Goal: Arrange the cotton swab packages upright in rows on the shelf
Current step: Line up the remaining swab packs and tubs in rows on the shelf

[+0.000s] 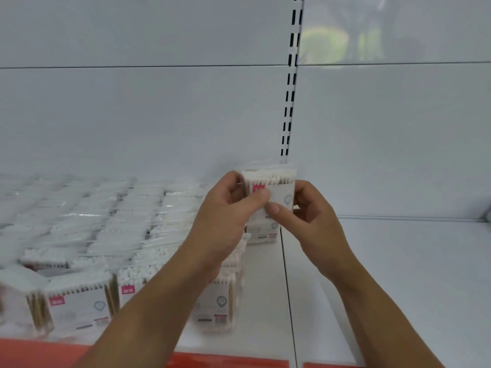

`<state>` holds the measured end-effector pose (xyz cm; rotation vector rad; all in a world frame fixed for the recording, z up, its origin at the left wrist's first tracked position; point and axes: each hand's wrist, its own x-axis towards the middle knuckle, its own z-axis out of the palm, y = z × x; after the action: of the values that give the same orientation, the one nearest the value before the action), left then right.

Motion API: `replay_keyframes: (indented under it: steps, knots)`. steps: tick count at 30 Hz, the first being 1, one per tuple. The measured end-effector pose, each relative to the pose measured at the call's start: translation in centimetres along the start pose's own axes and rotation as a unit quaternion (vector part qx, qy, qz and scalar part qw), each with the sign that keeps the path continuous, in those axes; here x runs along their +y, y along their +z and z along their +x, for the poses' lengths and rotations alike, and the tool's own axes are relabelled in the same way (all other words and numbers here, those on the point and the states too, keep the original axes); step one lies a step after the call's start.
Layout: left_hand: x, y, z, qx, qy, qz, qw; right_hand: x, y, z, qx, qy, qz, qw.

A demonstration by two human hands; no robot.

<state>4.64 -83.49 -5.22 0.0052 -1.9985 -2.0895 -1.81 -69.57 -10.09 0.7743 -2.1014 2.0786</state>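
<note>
A clear cotton swab package [276,183] with white tips, a white label and a pink tag is held upright above the right end of the rows. My left hand [228,208] grips its left side, thumb across the label. My right hand [305,211] pinches its right side, thumb on the front. Several more packages [87,296] stand upright in rows on the white shelf [265,301], filling its left part. Another upright package [261,232] shows just below the held one, partly hidden by my hands.
The white back panel rises behind, with a slotted upright [289,102] above the held package. A neighbouring white shelf board [398,274] lies to the right of a seam. An orange-red price strip [225,361] runs along the front edge.
</note>
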Motion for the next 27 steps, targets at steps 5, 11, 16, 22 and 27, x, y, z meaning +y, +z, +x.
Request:
replay_keyframes:
  steps: [5, 11, 16, 22, 27]
  knots:
    - [-0.5, -0.8, 1.0, -0.010, 0.031, 0.220, 0.975, 0.3, -1.6, 0.4, 0.003, 0.034, 0.021, 0.999]
    - [-1.8, -3.0, 1.5, -0.043, 0.005, 0.558, 0.829, 2.0, -2.4, 0.7, -0.019, 0.086, -0.205, 0.975]
    - [-2.6, -3.0, 1.5, -0.065, -0.004, 0.598, 0.799, 2.3, -1.9, 0.4, -0.054, 0.099, -0.327, 0.938]
    - [-3.2, -3.3, 1.9, -0.059, 0.016, 0.609, 0.791, 2.4, -1.8, 0.4, -0.062, 0.103, -0.372, 0.920]
    - [-3.4, -3.3, 1.9, -0.057, 0.023, 0.626, 0.778, 2.9, -1.5, 0.4, -0.081, 0.126, -0.393, 0.907]
